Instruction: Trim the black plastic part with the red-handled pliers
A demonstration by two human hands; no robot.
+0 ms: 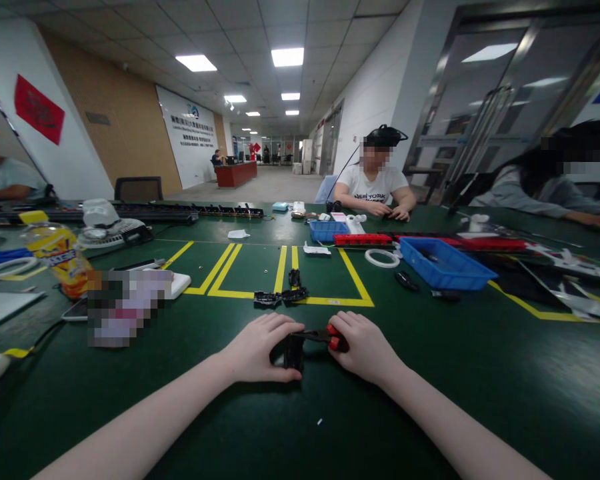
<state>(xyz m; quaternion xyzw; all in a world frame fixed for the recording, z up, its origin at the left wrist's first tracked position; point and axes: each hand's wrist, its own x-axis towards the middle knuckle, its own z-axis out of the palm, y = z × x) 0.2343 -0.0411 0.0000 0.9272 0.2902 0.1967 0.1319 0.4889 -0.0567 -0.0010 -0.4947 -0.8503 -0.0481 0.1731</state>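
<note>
My left hand is closed around a small black plastic part, thumb below it and fingers above. In my right hand is a pair of pliers with red and black handles. The jaws of the pliers point left and reach the top of the black part; whether they grip it I cannot tell. Just beyond my hands lie several similar black plastic pieces on the green table. A tiny white scrap lies nearer to me.
Yellow tape marks the table. To the right are a blue bin, a white tape ring and a black object. A drink bottle and a white fan stand left. A person sits opposite.
</note>
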